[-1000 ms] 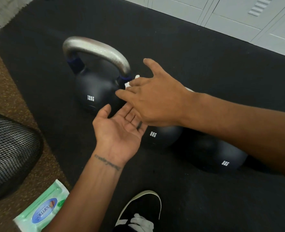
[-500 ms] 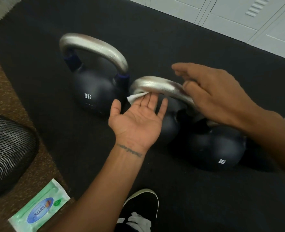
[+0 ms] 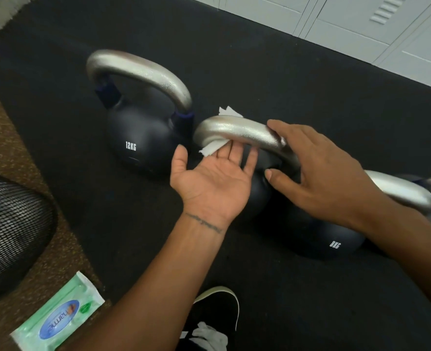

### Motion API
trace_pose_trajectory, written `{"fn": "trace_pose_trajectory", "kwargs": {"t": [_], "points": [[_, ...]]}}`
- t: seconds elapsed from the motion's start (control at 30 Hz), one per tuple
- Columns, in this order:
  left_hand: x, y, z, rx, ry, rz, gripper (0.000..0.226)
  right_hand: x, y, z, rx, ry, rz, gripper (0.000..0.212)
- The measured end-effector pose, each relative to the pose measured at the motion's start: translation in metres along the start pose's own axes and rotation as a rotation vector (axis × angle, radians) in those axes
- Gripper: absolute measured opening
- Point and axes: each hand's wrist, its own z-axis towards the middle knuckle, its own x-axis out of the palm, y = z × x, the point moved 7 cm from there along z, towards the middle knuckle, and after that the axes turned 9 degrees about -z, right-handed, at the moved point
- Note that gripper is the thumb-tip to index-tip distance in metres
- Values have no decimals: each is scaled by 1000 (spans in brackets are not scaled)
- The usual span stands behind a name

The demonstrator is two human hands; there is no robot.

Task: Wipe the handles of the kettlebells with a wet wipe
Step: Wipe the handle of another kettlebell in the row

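On the black rubber floor mat (image 3: 272, 79), edged by brown carpet (image 3: 65, 252) and pale locker doors (image 3: 356, 24), three kettlebells stand side by side. My left hand (image 3: 211, 181) lies palm-up, its grip wide, fingertips pressing the wet wipe (image 3: 215, 148) under the middle kettlebell's handle (image 3: 237, 131). My right hand (image 3: 320, 173), grip loosely spread, steadies that handle's far end beside the 12KG kettlebell (image 3: 138, 140).

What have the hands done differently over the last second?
The right hand slid off the left hand to the right end of the middle handle. The left hand rose, palm up, pressing the wet wipe under that handle. The 12KG kettlebell and wipes pack stayed put.
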Motion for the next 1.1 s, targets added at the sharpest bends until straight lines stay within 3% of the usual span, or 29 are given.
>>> {"fn": "trace_pose_trajectory", "kwargs": {"t": [0.37, 0.53, 0.67, 0.77, 0.9, 0.97, 1.1], "points": [[-3, -16, -16, 38, -177, 293, 73, 6, -2, -5, -15, -24, 88, 77], [3, -18, -16, 61, -328, 467, 40, -9, 9, -13, -43, -63, 69, 74], [-7, -29, -43, 87, -338, 601, 31, -26, 22, -30, -24, -106, 186, 65], [-7, -38, -66, 102, -292, 712, 29, -25, 27, -31, 161, -48, 533, 55], [17, -43, -81, 33, -149, 834, 28, -6, 60, -28, 437, 300, 1228, 56], [27, -46, -80, 20, -90, 934, 24, -4, 74, -23, 459, 356, 1382, 42], [43, -57, -66, 119, -25, 1140, 15, 1, 73, -3, 502, 221, 1435, 27]]}}
